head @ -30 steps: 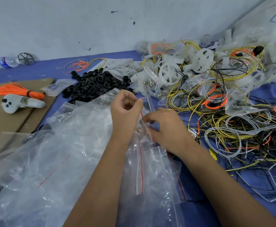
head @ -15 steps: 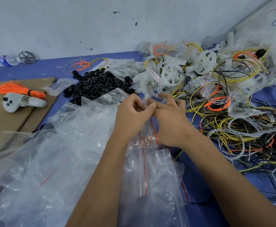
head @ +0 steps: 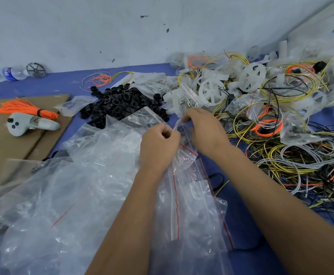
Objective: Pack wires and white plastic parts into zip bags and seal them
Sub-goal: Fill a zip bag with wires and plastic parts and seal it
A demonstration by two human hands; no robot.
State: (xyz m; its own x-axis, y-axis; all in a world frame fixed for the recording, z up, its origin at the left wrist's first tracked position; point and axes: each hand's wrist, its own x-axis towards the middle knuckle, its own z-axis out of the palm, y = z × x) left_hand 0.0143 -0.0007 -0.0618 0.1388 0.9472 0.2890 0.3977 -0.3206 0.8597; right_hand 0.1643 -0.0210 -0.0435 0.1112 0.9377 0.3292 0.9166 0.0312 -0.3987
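Observation:
A small clear zip bag (head: 184, 153) with a red seal line hangs between my hands at mid-frame. My left hand (head: 158, 145) pinches its top edge on the left, and my right hand (head: 203, 130) pinches the same edge a little higher on the right. A heap of empty zip bags (head: 79, 185) lies under my forearms. Tangled yellow, grey, black and orange wires (head: 293, 155) spread across the right. White plastic wheel parts (head: 211, 92) pile up behind them. I cannot tell whether the held bag has anything inside.
A mound of black rings (head: 120, 102) sits just beyond the bags. On brown cardboard (head: 7, 143) at the left lie an orange wire bundle (head: 23, 110) and a white controller (head: 29, 125). A water bottle (head: 7, 73) lies by the wall. Blue cloth (head: 243, 211) covers the table.
Both hands rose toward the far side with the bag's top edge, met, then drew slightly apart. The right hand now sits higher than the left.

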